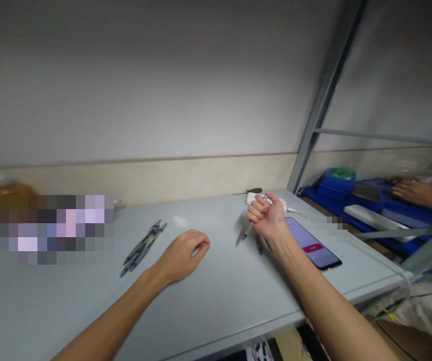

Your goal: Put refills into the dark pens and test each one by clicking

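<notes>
My right hand [264, 215] is raised above the table and closed in a fist around a grey pen [245, 231], whose lower end slants down and to the left. Part of another dark pen-like thing [259, 245] shows below that wrist, mostly hidden by the arm. My left hand [183, 253] rests on the table with its fingers curled in towards the thumb, and nothing shows in the small gap between them. Left of it, several grey and black pens [144, 248] lie side by side at a slant.
A phone [311, 245] with a lit screen lies right of my right forearm. Behind are a white power strip [254, 198] and a screwdriver [253, 191]. A blurred-out patch covers things at left. Beyond the metal frame [323, 100], another person's hand [413, 193] is over a blue surface.
</notes>
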{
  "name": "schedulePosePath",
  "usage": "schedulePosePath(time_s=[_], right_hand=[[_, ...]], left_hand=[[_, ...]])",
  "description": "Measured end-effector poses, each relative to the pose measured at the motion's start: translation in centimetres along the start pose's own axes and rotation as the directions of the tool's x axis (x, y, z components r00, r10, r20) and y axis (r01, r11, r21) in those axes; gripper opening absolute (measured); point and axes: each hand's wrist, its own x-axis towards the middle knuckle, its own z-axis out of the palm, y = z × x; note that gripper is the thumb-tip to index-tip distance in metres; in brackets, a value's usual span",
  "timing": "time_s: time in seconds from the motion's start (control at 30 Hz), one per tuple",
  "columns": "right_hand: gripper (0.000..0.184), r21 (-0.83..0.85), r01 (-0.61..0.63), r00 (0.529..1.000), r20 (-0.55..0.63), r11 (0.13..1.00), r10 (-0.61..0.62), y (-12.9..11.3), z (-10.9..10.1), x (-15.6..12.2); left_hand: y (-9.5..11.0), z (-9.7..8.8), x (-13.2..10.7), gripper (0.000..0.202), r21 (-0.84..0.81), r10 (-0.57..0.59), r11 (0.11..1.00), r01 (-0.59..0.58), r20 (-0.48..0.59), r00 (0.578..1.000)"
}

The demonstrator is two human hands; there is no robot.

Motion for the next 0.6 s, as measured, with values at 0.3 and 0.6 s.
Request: schedulePosePath(time_s=[0.3,0.6], right_hand=[[0.036,0.191,-0.113,0.99,0.103,0.975,0.094,-0.07,0.38,-0.25],[0.035,0.184,-0.104,0.988,0.13,0.977,0.08,0.02,0.42,-0.31]], left_hand=[[0.03,0.06,0.01,0.02,0.06,-0.026,0.998,0.023,0.048,0.999],[-0.05,0.06,0.02,0.02,0.081,-0.016,0.997,0.012,0.061,0.998]])
